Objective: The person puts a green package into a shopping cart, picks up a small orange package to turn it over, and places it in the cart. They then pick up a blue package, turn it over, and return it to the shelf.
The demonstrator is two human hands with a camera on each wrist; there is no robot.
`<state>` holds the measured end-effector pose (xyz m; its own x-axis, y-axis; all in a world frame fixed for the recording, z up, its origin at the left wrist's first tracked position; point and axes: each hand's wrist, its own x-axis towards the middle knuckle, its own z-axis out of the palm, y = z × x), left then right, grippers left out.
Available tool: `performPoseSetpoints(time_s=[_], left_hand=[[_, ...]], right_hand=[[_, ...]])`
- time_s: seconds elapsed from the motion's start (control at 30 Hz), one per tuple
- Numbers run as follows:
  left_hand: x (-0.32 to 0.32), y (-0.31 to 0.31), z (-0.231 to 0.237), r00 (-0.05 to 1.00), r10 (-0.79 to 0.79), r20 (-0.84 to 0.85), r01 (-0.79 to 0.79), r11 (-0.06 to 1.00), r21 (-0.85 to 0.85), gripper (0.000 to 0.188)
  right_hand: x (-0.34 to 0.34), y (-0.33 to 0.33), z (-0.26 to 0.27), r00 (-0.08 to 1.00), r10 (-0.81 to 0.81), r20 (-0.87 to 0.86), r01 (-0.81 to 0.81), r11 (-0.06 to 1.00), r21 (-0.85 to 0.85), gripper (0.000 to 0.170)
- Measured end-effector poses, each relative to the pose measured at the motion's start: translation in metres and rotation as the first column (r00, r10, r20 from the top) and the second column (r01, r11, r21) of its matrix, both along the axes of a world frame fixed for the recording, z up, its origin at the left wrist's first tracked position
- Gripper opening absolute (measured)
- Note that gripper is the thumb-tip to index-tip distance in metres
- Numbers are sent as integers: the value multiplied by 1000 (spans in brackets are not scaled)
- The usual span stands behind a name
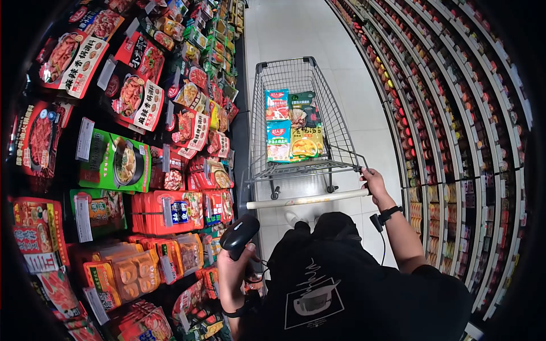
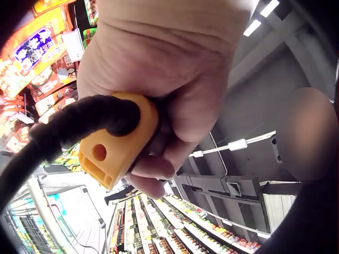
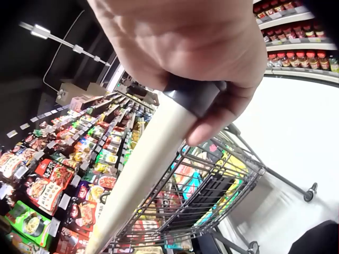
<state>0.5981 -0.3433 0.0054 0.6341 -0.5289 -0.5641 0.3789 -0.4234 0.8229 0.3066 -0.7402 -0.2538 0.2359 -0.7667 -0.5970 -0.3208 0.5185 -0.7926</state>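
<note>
In my left hand (image 1: 233, 273) I grip a handheld barcode scanner (image 1: 240, 234) with a black head. The left wrist view shows the yellow foot of its handle (image 2: 124, 143) and a thick black cord (image 2: 74, 121) leaving it, with my fingers curled round. My right hand (image 1: 373, 183) grips the right end of the shopping cart's pale handle (image 1: 310, 200); close up, the fingers wrap the dark end cap (image 3: 193, 94). The wire cart (image 1: 335, 116) carries several food packets, among them a blue-and-white packet (image 1: 278, 142) and a yellow packet (image 1: 307, 142).
Slanted shelves of red seasoning packets (image 1: 182, 210) line the left side, close to the scanner, with a large green packet (image 1: 115, 161) sticking out. Along the right run curved shelves of jars (image 1: 418, 136). Pale floor tiles (image 1: 284, 28) stretch ahead between them.
</note>
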Motion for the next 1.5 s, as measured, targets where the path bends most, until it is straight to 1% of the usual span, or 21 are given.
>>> performPoseSetpoints(time_s=[0.07,0.1,0.2,0.33,0.47,0.6,0.67,0.73,0.77,0.8,0.87,0.9,1.0,1.03,1.07,1.17,1.27,1.3,1.33,1.43,1.5], left_hand=[[14,0,-3,1000,-20,5,20,999,27,20],[22,2,-8,999,-39,-22,39,999,27,19],[36,-5,-11,999,-42,4,42,999,4,20],[56,-16,-13,997,-45,-62,44,999,-12,21],[71,-31,-17,998,-25,-53,22,999,-47,21],[86,-49,-22,1000,1,8,-1,1000,5,23],[90,-65,-19,1000,20,13,-20,1000,12,27],[93,-84,-12,997,62,55,-63,998,31,29],[94,-91,-18,990,70,122,-68,998,-16,28],[96,-96,-21,990,72,120,-69,997,-31,28],[99,-108,-24,990,73,117,-67,996,-58,27],[96,-126,-15,982,130,135,-124,991,-48,23],[92,-161,-7,970,225,91,-221,974,-54,19],[92,-169,-6,971,222,88,-220,975,-28,19],[92,-175,-5,971,221,86,-221,975,-4,20],[92,-187,-1,973,219,72,-221,975,25,21],[88,-192,3,965,256,49,-258,965,52,21],[85,-193,1,957,284,54,-286,957,52,21],[84,-193,0,949,310,60,-313,948,52,21],[88,-189,6,954,294,56,-297,953,57,21],[91,-183,7,952,296,74,-301,952,60,21]], right_hand=[[4,-11,2,1000,9,-25,-10,1000,-30,39],[5,-17,3,1000,6,-30,-7,999,-31,40],[13,-33,10,998,2,-63,-5,999,-48,42],[21,-57,14,996,-8,-89,-2,994,-110,43],[27,-88,22,993,31,-116,-39,997,-67,48],[27,-123,20,982,164,-94,-162,987,21,55],[23,-147,11,944,307,-120,-303,952,45,60],[23,-163,16,878,442,-182,-435,897,77,62],[24,-173,17,829,509,-231,-499,860,105,68],[27,-184,16,771,567,-291,-561,820,111,75],[31,-212,15,604,665,-439,-684,716,143,81],[50,-220,39,471,680,-562,-748,645,154,86],[72,-261,32,288,640,-713,-890,453,47,84],[92,-268,47,247,622,-743,-895,439,70,77],[105,-276,48,185,591,-785,-918,389,76,66],[148,-292,56,167,518,-839,-953,302,-4,54],[191,-288,57,130,493,-860,-977,210,-27,48],[201,-282,54,148,472,-869,-982,171,-75,41],[210,-274,54,157,476,-865,-985,134,-106,39],[237,-241,66,166,495,-853,-984,21,-179,32],[248,-218,67,223,528,-820,-959,-31,-281,30]])
